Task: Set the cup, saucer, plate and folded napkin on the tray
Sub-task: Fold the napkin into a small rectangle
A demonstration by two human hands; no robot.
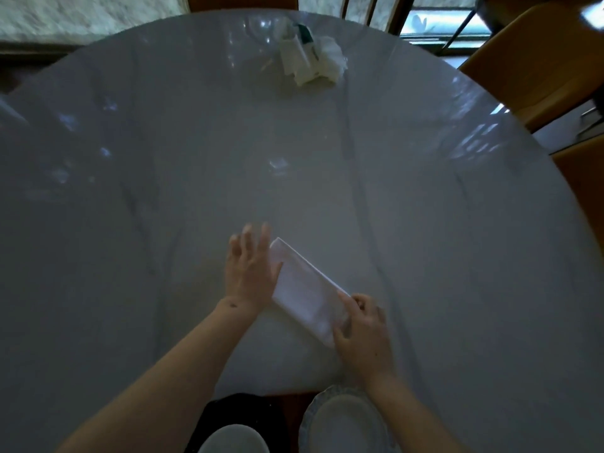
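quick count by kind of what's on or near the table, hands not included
folded napkin: 1
plates at the near edge, and: 2
crumpled pile of wrappers and tissue at the far side: 1
chairs, and: 2
total: 6

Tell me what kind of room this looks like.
Probably a dining room at home. A large round glossy white table fills the view, tan chairs stand around it, and a plate waits at the near edge while the hands fold a white napkin.
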